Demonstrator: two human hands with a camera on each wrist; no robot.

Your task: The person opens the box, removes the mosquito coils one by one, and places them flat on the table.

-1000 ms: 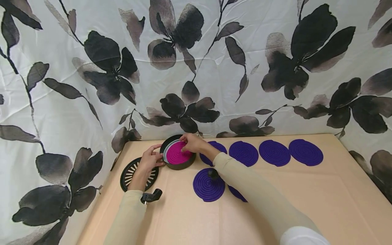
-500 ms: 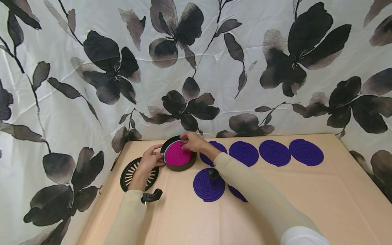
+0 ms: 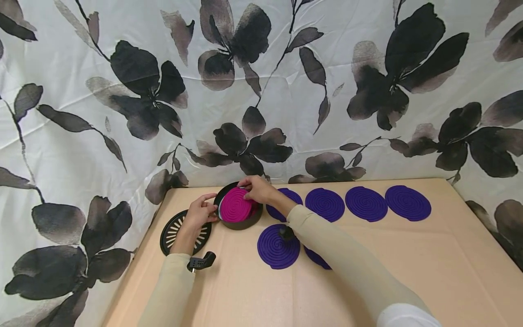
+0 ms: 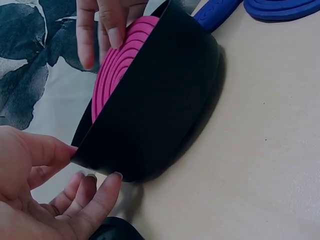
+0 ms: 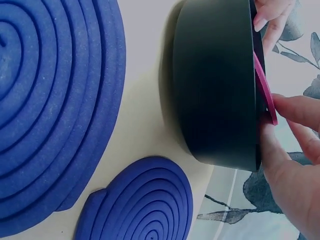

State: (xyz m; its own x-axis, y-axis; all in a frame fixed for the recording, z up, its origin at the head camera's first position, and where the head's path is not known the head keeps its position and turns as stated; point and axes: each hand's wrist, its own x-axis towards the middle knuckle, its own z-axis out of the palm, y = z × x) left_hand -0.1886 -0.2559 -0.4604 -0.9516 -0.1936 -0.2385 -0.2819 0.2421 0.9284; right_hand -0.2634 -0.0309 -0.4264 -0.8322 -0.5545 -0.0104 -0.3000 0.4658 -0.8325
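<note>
A round black container [image 3: 242, 224] stands near the back left of the table. My left hand [image 3: 199, 213] grips its left side, fingertips at the rim and outer wall in the left wrist view. Tilted in the container's mouth is a pink spiral-ridged coaster [image 3: 234, 205], its right edge raised. My right hand [image 3: 258, 190] pinches that raised edge; thumb and fingers lie on either side of it in the right wrist view [image 5: 295, 150]. The coaster's lower edge and the container's floor are mostly hidden.
Several purple spiral coasters [image 3: 324, 205] lie flat in a row to the right; another purple coaster [image 3: 278, 252] lies in front. A black slotted disc [image 3: 165, 238] sits partly under my left forearm. A floral curtain [image 3: 310, 113] hangs along the table's back edge.
My right hand has lifted the pink coaster's right edge, so the coaster now tilts more steeply, facing left. The left hand has stayed on the container.
</note>
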